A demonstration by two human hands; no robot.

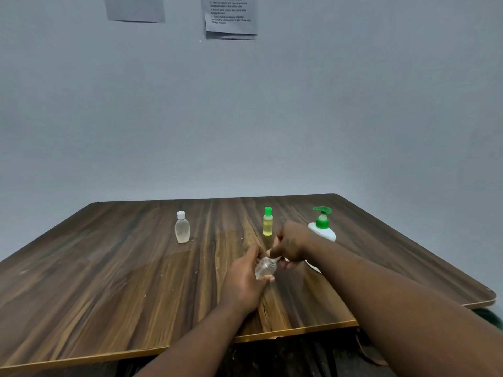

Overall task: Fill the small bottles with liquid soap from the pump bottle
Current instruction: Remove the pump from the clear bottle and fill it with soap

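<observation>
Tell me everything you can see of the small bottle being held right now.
The small clear bottle looks like transparent plastic; its contents cannot be told. It is tilted, neck up and rightward, over the wooden table. The left hand grips its body; the right hand pinches its whitish cap.

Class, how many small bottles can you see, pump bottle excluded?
3: a white-capped bottle standing left; a yellow bottle beside the pump bottle; a clear bottle gripped by the left hand and right hand. None seems hidden.

plain pale grey-blue wall, flat even light. two printed paper sheets taped up top. dark wood-grain bench below, rounded corners.
</observation>
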